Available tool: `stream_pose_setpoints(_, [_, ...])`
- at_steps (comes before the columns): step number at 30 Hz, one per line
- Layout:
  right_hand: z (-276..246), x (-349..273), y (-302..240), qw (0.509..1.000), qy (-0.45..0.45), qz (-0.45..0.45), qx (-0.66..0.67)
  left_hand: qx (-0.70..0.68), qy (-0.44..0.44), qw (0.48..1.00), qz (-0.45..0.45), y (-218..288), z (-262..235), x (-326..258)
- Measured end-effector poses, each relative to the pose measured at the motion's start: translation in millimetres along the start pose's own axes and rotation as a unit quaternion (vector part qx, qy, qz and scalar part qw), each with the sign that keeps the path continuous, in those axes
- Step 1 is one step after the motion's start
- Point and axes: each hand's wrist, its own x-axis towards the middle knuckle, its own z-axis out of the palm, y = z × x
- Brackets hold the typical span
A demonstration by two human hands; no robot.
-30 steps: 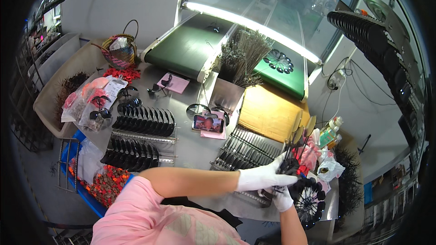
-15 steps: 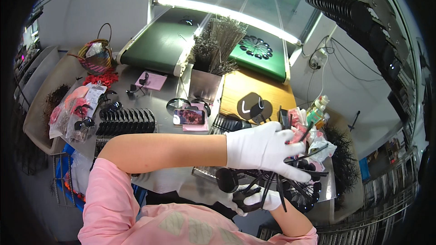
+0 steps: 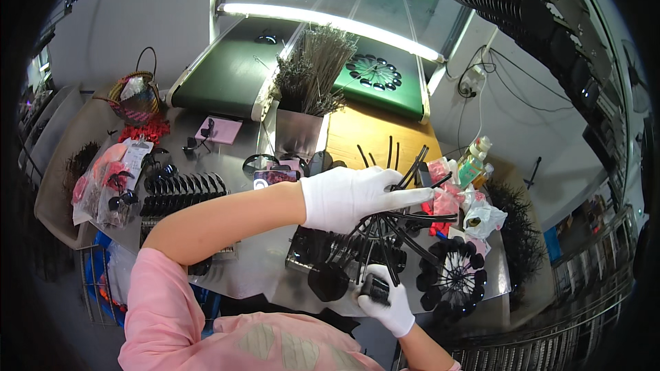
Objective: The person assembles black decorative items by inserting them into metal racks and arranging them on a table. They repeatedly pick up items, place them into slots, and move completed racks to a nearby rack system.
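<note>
My left hand [image 3: 350, 196], in a white glove, reaches across the table to a cluster of thin black rods [image 3: 378, 230] that fan out like spokes. Its fingers close around the middle of the cluster, partly hiding it; one finger points right. Nearer my body, my right hand [image 3: 388, 309], also gloved, is closed round a small glossy black piece [image 3: 376, 288] under the lower rod ends. A round dark pad [image 3: 328, 282] lies left of it. On the right is a wheel of black spokes with glossy oval ends [image 3: 452, 275].
A row of black curved pieces [image 3: 182, 196] stands on the metal table at left. Behind are a phone [image 3: 276, 177], a bundle of thin wires [image 3: 313, 72], a wooden board [image 3: 364, 134] and green panels [image 3: 227, 72]. Bottles [image 3: 474, 161] and plastic bags [image 3: 485, 220] sit at right.
My left hand has moved left and up, and its spread fingers have drawn in. The rod cluster has shifted away from my body. My right hand keeps the black piece.
</note>
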Motion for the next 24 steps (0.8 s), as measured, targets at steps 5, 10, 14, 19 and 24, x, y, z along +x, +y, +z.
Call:
stream_pose_setpoints(5, [31, 19, 40, 0.827, -0.257, 0.181, 0.466, 0.044, 0.091, 0.982, 0.161, 26, 18, 8])
stream_pose_setpoints(10, [38, 32, 53, 0.774, -0.346, 0.205, 0.488, 0.031, -0.079, 0.988, 0.127, 31, 23, 6])
stream_pose_setpoints(14, [32, 32, 48, 0.758, -0.375, 0.234, 0.480, -0.075, -0.180, 0.977, 0.087, 19, 3, 0])
stream_pose_setpoints(19, [34, 30, 49, 0.779, -0.398, 0.227, 0.428, -0.110, -0.218, 0.963, 0.114, 21, -13, -3])
stream_pose_setpoints(24, [29, 31, 54, 0.745, -0.420, 0.252, 0.454, 0.073, -0.061, 0.989, 0.111, 30, 14, -6])
